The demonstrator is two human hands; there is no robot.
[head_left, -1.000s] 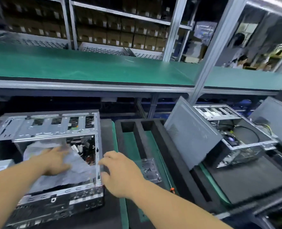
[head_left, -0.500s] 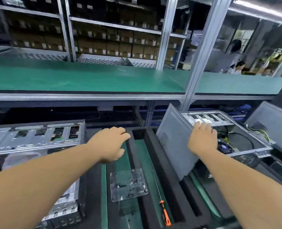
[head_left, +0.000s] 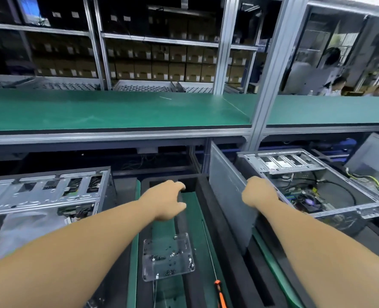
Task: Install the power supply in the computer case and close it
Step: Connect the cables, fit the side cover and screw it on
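Two open computer cases lie on black foam. The left case has a pale grey bag inside it. The right case shows a motherboard with a fan and black cables. A grey side panel leans upright against the right case's left side. My right hand grips the panel's top edge, its fingers hidden behind the edge. My left hand reaches over the foam divider between the cases, fingers loosely bent, holding nothing. No power supply is plainly visible.
A clear tray with small screws lies on the green mat between the cases. A long screwdriver with an orange handle lies beside it. Another grey panel stands at the far right. A green shelf overhangs the bench.
Both hands left the left case and swung right. My right hand reached the leaning side panel and now grips its top edge; my left hand moved over the foam divider.
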